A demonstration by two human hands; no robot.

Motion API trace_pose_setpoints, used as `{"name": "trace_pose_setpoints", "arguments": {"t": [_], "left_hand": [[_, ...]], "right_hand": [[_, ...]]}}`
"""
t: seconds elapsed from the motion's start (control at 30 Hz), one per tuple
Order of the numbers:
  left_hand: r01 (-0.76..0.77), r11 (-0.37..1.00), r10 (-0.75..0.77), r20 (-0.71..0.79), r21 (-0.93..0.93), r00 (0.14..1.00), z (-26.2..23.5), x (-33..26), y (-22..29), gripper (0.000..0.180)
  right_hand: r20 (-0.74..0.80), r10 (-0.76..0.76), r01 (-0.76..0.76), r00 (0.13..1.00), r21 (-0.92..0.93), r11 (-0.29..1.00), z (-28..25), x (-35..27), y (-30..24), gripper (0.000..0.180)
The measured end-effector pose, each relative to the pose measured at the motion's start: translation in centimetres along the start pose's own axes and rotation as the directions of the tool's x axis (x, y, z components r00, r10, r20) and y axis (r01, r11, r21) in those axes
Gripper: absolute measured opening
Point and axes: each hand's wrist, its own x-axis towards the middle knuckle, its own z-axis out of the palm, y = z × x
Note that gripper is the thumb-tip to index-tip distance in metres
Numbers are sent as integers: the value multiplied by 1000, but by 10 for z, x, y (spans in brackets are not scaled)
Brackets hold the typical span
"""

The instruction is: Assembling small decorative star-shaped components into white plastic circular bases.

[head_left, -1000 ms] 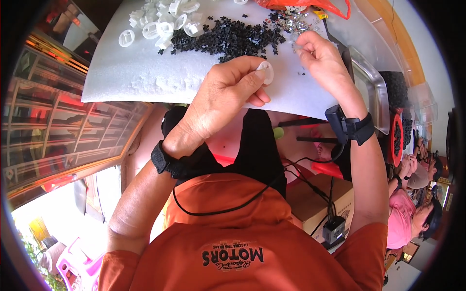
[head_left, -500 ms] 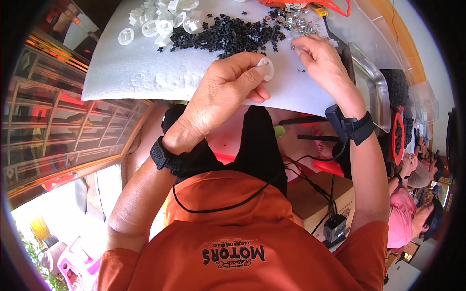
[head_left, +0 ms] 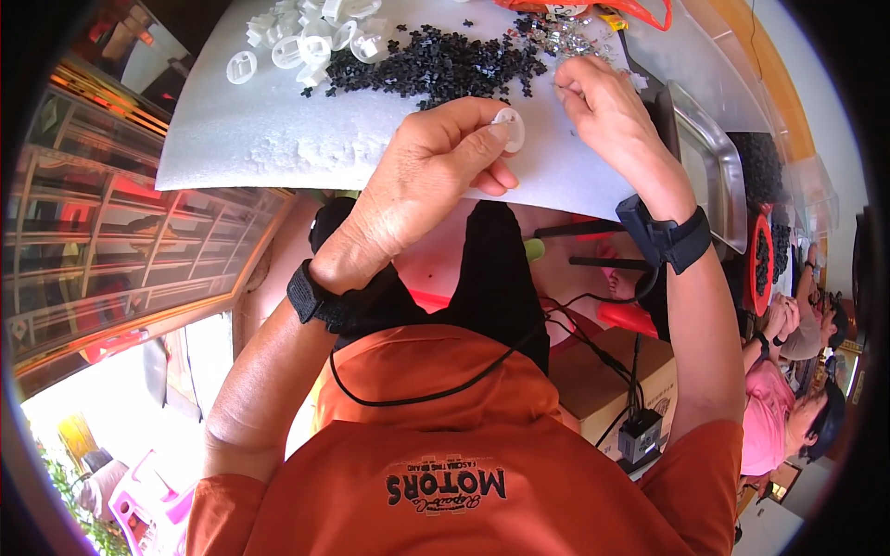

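Between thumb and fingers, my left hand (head_left: 431, 162) pinches a round white plastic piece (head_left: 513, 132) above the near edge of the foam-covered table (head_left: 250, 139). My right hand (head_left: 612, 107) is bent down at the near side of a heap of small shiny metal parts (head_left: 570, 39). Its thumb and fingers are drawn together, and whatever may be in them is too small to make out. Beyond my left hand spreads a pile of small black cross-shaped pieces (head_left: 426, 69). More white plastic pieces (head_left: 313, 51) are heaped at the far left.
A red plastic bag (head_left: 640, 17) lies behind the metal parts. Right of the table stand a metal tray (head_left: 728, 185) and a red-rimmed container (head_left: 758, 269) of black pieces. A cable (head_left: 426, 400) crosses my lap toward a cardboard box (head_left: 593, 371). Other people sit at the far right.
My right hand has shifted slightly away from me, closer to the metal parts, with its fingers tilted further down. My left hand and the white piece stay nearly still.
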Motion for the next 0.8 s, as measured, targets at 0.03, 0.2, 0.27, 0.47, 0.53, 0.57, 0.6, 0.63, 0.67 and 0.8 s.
{"name": "trace_pose_setpoints", "arguments": {"t": [0.03, 0.2, 0.27, 0.47, 0.53, 0.57, 0.6, 0.63, 0.67, 0.8], "left_hand": [[-5, 1000, 5, 3, 7, 1000, 0, 0, 0, 32], [-1, 1000, 1, -1, -6, 1000, 0, 0, -1, 32], [3, 1000, -3, -5, -15, 1000, 0, -1, -1, 32], [1, 1000, -1, -5, 15, 1000, 1, -2, 1, 33], [-6, 1000, 6, 3, 16, 1000, 0, -1, 1, 33], [-5, 1000, 5, 2, 16, 1000, 0, -1, 1, 33], [-5, 1000, 5, 1, 13, 1000, 0, -1, 0, 32], [-6, 1000, 6, 0, 11, 1000, 0, -1, 0, 32], [-4, 1000, 4, 0, 11, 1000, 0, -1, 0, 32], [-9, 1000, 9, 3, 17, 1000, 1, -1, -1, 32]], "right_hand": [[5, -3, 3, 1000, 7, 1000, -1, 0, -1, 9], [12, 0, -1, 1000, 8, 1000, -1, -2, -6, 8], [11, -12, 12, 1000, -20, 1000, -3, -4, -11, 7], [32, 2, -1, 999, -21, 1000, -6, -6, -11, 6], [23, -7, 7, 1000, -21, 1000, -6, -8, -9, 6], [15, -18, 18, 1000, -20, 1000, -6, -8, -8, 5], [15, -18, 18, 1000, -19, 1000, -6, -9, -7, 5], [18, -17, 17, 1000, -8, 1000, -7, -9, -6, 5], [20, -15, 15, 1000, 2, 1000, -6, -9, -5, 5], [14, -11, 11, 1000, 4, 1000, -3, -8, -3, 6]]}}
